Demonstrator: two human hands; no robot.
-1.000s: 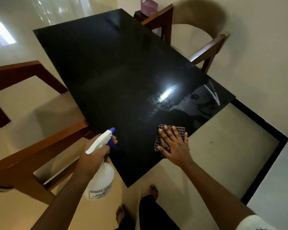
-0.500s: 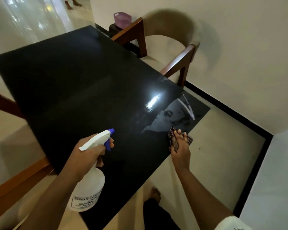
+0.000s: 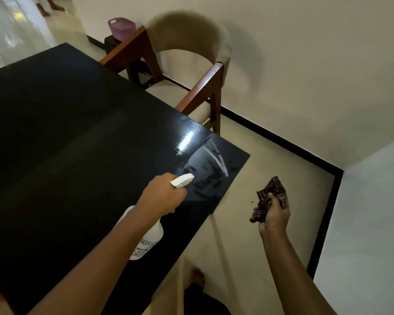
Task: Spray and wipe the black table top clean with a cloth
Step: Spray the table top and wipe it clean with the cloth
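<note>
Glossy black counter (image 3: 62, 142) fills the left of the view, its near right corner jutting over pale floor (image 3: 266, 178), with a white wall behind.

Nearest, the left hand (image 3: 160, 197) is wrapped shut around the neck of the spray bottle (image 3: 149, 239), held just above the counter near its right edge; the nozzle (image 3: 183, 179) points toward the right corner, where light streaks show on the gloss. Whether a finger rests on the trigger I cannot tell.

Off the counter, past its right edge and over the floor, the right hand (image 3: 275, 214) is clenched on the bunched cloth (image 3: 268, 200), which touches nothing else.

The step in hand looks like spraying that corner. To do it well, keep the nozzle low and aimed inside the edges so mist lands on the counter, not the floor, and give a short, even burst rather than a puddle. Then flatten the cloth before it comes down, since a crumpled wad would likely leave smears on so reflective a top. Wipe in overlapping passes from the middle out to the edge.

Beyond, a chair (image 3: 210, 92) stands at the far right side, a purple tub (image 3: 121, 27) behind it.
</note>
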